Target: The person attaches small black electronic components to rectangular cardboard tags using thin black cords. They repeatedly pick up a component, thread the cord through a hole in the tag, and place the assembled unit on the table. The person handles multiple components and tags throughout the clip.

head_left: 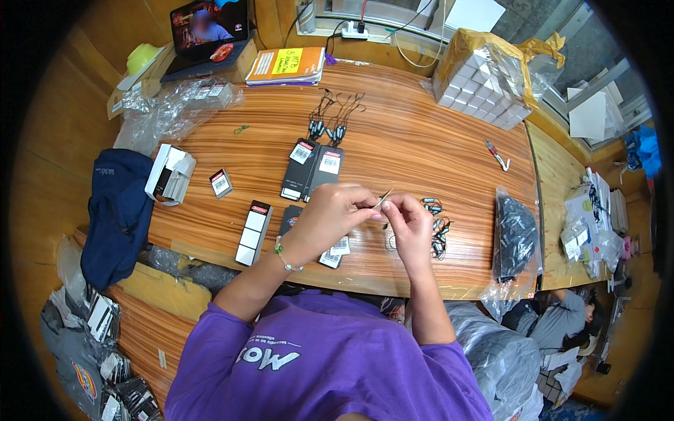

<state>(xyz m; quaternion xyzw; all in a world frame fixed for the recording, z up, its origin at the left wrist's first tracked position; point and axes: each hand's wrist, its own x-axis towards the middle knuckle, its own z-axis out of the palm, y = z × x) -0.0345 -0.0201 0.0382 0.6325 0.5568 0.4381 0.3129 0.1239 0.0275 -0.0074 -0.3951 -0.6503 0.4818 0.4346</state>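
Observation:
My left hand (342, 212) and my right hand (409, 219) meet over the table's near side, fingertips pinched together. Between them sticks up a thin, pale pointed piece (383, 198); its kind is too small to make out. A small dark bit hangs just below the fingers. Beside my right hand lies a loose heap of black corded tags (439, 237). Under my left hand and wrist, partly hidden, are dark cards with white stickers (340, 247). Farther off, two stacks of dark hang tags (303, 163) lie side by side, their black cords (337, 123) stretching away.
To the left are a strip of white labels (253, 233), a small labelled stack (221, 184), a white box of cards (170, 174) and a navy cloth bag (116, 210). Rightward lie snips (498, 155), a plastic bag of black items (516, 235) and a wrapped block of boxes (481, 84).

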